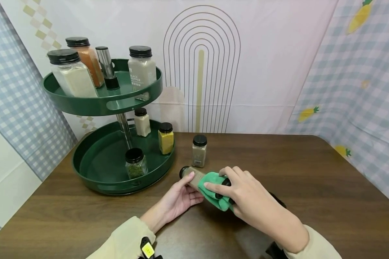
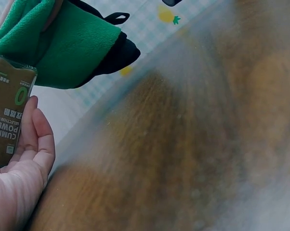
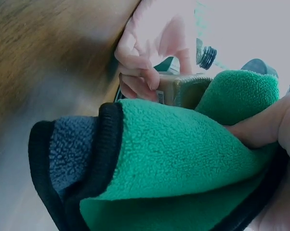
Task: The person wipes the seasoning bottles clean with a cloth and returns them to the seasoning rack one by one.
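My left hand (image 1: pixel 181 198) grips a jar of cumin powder (image 1: pixel 197 175), tilted, its black lid toward the rack. The jar's label (image 2: pixel 9 113) reads "CUMIN POWDER" in the left wrist view. In my right hand (image 1: pixel 247 192) is a green cloth (image 3: pixel 174 149) with black edging, pinched between thumb and fingers. The cloth lies against the jar's bottom end and hides part of it. Just behind the hands, another small spice jar (image 1: pixel 199 153) with a black lid stands upright on the table.
At the left stands a two-tier green rack (image 1: pixel 123 187). Its upper tray (image 1: pixel 94 107) bears large jars, including black pepper (image 1: pixel 142 73), and a silver-and-black cylinder (image 1: pixel 107 68). Below are a green-herb jar (image 1: pixel 136 167), a yellow jar (image 1: pixel 166 140) and a pale jar (image 1: pixel 142 124).
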### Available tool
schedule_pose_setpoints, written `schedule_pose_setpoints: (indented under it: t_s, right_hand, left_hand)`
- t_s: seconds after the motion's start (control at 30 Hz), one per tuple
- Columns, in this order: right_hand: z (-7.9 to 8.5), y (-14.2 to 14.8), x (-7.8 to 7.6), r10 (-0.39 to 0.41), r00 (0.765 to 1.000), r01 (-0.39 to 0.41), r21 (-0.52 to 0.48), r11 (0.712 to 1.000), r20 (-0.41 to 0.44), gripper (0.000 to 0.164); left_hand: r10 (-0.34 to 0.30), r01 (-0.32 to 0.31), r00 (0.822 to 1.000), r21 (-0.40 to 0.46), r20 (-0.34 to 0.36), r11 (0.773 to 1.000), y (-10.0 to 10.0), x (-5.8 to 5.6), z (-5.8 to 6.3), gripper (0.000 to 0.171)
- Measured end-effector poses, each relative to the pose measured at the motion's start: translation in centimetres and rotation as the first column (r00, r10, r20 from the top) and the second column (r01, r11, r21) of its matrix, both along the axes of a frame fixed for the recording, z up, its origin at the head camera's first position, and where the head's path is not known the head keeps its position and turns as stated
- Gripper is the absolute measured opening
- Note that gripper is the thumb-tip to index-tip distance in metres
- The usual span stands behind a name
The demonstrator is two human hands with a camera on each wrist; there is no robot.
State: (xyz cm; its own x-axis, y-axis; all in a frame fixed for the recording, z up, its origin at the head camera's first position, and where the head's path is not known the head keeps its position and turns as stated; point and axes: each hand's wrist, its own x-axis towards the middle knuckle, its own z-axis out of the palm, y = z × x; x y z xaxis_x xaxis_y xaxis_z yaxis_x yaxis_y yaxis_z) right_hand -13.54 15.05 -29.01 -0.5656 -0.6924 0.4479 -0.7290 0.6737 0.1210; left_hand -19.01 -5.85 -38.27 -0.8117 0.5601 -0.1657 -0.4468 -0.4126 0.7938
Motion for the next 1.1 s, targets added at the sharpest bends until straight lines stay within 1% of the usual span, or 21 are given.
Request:
schedule_pose_setpoints:
  t_s: [0.17,0.37,0.47,0.57,0.7,0.8,0.87,0.93,1.03,1.1]
  right_hand:
    - [0.0,0.0,-0.1,0.036,0.999,-0.035,0.031,0.999,-0.016,0.071]
    - [-0.5,-0.4,-0.2,0.077,0.997,-0.075,0.083,0.994,-0.024,0.07]
    - [-0.8,-0.4,-0.2,0.067,0.998,-0.065,0.105,0.992,-0.017,0.069]
    - [-1.0,-0.3,-0.3,0.04,0.999,-0.04,0.125,0.991,-0.002,0.068]
    - [-1.1,-0.1,-0.2,-0.009,0.998,-0.004,0.202,0.979,0.064,0.057]
    - [-1.0,0.0,0.1,-0.029,0.993,0.002,0.237,0.972,0.111,0.051]
    - [-0.7,0.1,0.3,-0.019,0.994,-0.005,0.212,0.977,0.112,0.054]
    - [-0.2,0.2,0.5,0.0,0.996,-0.015,0.151,0.988,0.095,0.06]
    - [0.4,0.4,0.5,0.018,0.999,-0.019,0.032,0.999,0.038,0.066]
    - [0.6,0.4,0.3,0.018,1.0,-0.018,-0.047,0.999,-0.009,0.066]
  left_hand:
    - [-0.002,0.002,1.0,0.016,0.005,1.0,0.0,0.0,0.0,0.049]
    - [0.012,-0.014,1.0,0.096,0.025,0.995,0.0,-0.1,-0.1,0.053]
    - [0.026,-0.032,0.999,0.122,0.047,0.992,0.0,-0.2,-0.1,0.054]
    - [0.031,-0.04,0.997,0.138,0.068,0.99,-0.1,-0.2,-0.1,0.056]
    - [0.032,-0.044,0.995,0.134,0.09,0.99,-0.2,-0.1,-0.1,0.055]
    - [0.03,-0.042,0.995,0.124,0.096,0.991,-0.3,-0.1,-0.1,0.054]
    - [0.027,-0.039,0.995,0.129,0.094,0.991,-0.3,-0.1,-0.1,0.053]
    - [0.023,-0.036,0.995,0.142,0.094,0.989,-0.2,-0.2,0.0,0.053]
    - [0.015,-0.029,0.996,0.157,0.093,0.987,-0.3,-0.2,0.1,0.05]
    - [0.006,-0.021,0.996,0.16,0.092,0.987,-0.3,-0.2,0.1,0.048]
